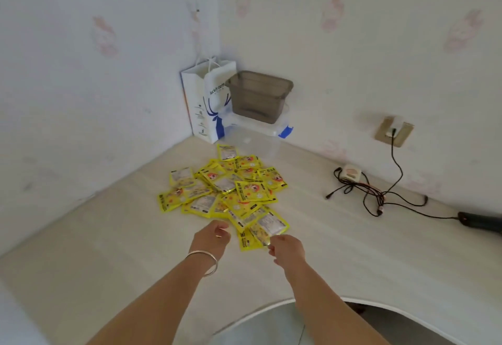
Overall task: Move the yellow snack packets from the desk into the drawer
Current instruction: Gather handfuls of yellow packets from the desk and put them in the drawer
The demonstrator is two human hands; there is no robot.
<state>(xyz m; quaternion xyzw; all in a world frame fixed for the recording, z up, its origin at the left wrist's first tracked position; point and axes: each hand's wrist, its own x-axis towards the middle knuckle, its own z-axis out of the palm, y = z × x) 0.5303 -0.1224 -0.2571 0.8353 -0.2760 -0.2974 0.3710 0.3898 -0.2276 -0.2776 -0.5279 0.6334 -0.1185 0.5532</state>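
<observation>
Packets (pixel 228 189) of yellow foil lie in a loose overlapping heap on the bench (pixel 353 249), near its back corner. They look light, thin, floppy and slick, so they should slide over one another; pinching a sealed edge, or scooping several at once, would likely serve best. Right hand (pixel 286 247) pinches the near corner of the closest packet (pixel 267 226). Left hand (pixel 216 233) hovers beside the heap, fingers loosely curled, holding nothing. No drawer is in view.

Paper bag (pixel 202 105), bins (pixel 259 97), cables (pixel 372 192)
</observation>
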